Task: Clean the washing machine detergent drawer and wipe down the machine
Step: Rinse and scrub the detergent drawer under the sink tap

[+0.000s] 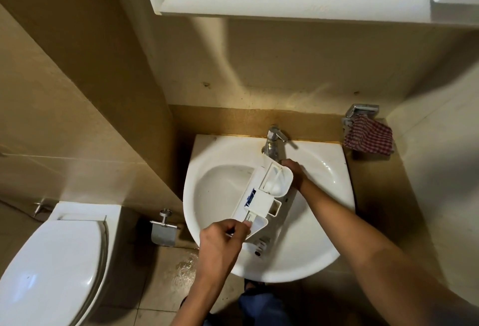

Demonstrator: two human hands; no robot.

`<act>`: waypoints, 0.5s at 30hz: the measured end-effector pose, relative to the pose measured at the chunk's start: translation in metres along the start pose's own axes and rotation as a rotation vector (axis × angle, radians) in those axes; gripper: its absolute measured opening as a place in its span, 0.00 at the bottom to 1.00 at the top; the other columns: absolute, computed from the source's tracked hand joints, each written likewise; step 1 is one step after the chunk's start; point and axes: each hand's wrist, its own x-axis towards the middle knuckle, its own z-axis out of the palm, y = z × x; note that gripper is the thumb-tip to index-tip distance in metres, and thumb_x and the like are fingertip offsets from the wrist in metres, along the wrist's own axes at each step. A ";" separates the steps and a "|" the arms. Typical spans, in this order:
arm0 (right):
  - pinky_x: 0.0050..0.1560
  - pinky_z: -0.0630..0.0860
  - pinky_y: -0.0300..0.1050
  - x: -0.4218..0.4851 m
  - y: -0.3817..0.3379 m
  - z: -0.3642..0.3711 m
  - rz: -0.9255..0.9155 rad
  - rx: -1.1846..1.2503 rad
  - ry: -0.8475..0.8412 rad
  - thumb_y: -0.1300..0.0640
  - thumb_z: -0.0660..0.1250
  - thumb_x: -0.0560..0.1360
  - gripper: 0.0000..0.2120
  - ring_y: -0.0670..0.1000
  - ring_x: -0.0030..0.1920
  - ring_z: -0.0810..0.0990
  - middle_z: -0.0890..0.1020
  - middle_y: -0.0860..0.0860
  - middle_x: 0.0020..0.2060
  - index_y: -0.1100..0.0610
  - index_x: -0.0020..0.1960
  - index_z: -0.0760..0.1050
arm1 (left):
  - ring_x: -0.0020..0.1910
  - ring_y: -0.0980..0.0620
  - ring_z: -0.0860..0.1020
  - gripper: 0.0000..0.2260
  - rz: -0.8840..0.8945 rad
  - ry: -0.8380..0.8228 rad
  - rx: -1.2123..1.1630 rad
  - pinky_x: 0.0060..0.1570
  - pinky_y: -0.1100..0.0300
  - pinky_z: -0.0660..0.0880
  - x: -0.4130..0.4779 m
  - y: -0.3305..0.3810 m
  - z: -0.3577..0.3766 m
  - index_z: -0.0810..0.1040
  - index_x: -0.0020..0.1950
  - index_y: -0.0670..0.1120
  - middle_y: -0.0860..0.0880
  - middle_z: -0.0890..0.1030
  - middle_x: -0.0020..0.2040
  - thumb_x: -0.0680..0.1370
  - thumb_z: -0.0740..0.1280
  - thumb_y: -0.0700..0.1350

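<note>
Two hands work a white detergent drawer [261, 196] over the sink [334, 170]: the right hand [294, 172] grips its end toward the sink's back, the left hand [225, 237] pinches a thin tool [247, 220] at the end nearer the sink's front, apparently scrubbing, with a rinse likely needed next.

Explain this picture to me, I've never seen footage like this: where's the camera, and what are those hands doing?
This single picture comes from a camera worn on a person's head, looking down at their own bare hands; there is no robot. They stand at a white sink with a tap. The right hand grips the far end of a white detergent drawer over the basin. The left hand pinches a thin tool, perhaps a small brush, against its near end. A toilet stands left, a checked cloth sits right.
</note>
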 end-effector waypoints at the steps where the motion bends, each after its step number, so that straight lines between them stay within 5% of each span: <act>1: 0.49 0.70 0.45 0.003 -0.002 0.002 0.051 0.015 0.025 0.56 0.63 0.77 0.10 0.60 0.58 0.76 0.80 0.60 0.58 0.59 0.54 0.79 | 0.27 0.57 0.68 0.17 -0.027 0.010 -0.026 0.30 0.67 0.65 -0.001 -0.002 0.000 0.80 0.31 0.44 0.46 0.76 0.28 0.76 0.70 0.52; 4: 0.44 0.68 0.41 0.011 0.000 0.008 0.081 0.060 0.051 0.56 0.67 0.75 0.11 0.56 0.53 0.79 0.82 0.56 0.52 0.58 0.55 0.81 | 0.28 0.59 0.70 0.16 -0.072 0.032 -0.080 0.31 0.68 0.66 -0.005 -0.010 0.001 0.79 0.29 0.47 0.51 0.78 0.28 0.75 0.70 0.52; 8: 0.45 0.72 0.43 0.010 0.000 0.010 0.164 0.435 -0.020 0.62 0.70 0.73 0.12 0.53 0.45 0.77 0.80 0.58 0.46 0.63 0.56 0.79 | 0.31 0.63 0.74 0.14 -0.070 0.045 -0.079 0.33 0.71 0.67 -0.008 -0.015 0.002 0.80 0.29 0.51 0.59 0.77 0.27 0.75 0.71 0.50; 15: 0.36 0.65 0.43 0.010 0.001 0.020 0.105 0.149 0.090 0.49 0.70 0.68 0.20 0.58 0.45 0.78 0.83 0.61 0.46 0.66 0.48 0.80 | 0.28 0.63 0.73 0.12 -0.076 0.060 -0.131 0.31 0.71 0.66 -0.009 -0.019 0.006 0.82 0.32 0.49 0.59 0.78 0.27 0.75 0.71 0.50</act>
